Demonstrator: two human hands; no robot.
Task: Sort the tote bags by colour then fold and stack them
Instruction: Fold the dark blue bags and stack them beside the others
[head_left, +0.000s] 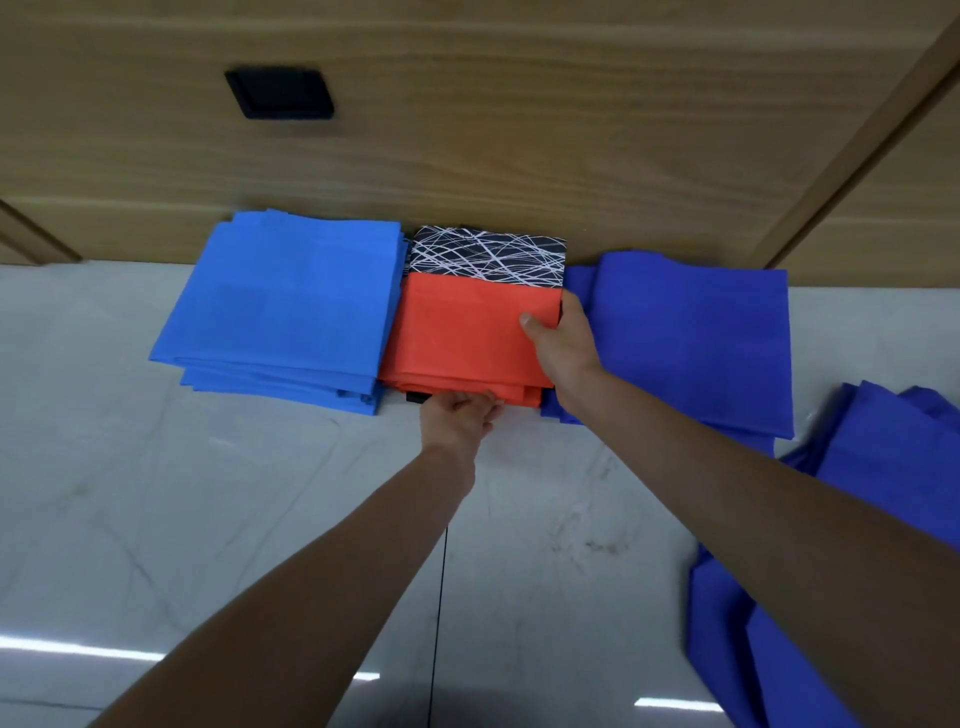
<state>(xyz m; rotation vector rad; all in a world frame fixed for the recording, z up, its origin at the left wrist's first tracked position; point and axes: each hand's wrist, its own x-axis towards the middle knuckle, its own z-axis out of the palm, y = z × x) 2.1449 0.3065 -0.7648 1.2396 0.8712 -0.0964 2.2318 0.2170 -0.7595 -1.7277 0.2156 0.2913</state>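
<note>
Three folded stacks lie in a row against a wooden wall. The light blue stack (291, 306) is on the left. In the middle is the orange stack (457, 332), with a black bag patterned in white lines (488, 254) showing behind it. The dark blue stack (696, 338) is on the right. My right hand (558, 340) grips the right edge of the top orange bag, thumb on top. My left hand (465, 415) holds the front edge of the orange stack, its fingers tucked under the fabric.
A loose heap of unfolded dark blue bags (810, 545) lies at the right edge on the glossy white marble floor (208, 519). The wooden wall (519, 130) carries a black square plate (280, 93).
</note>
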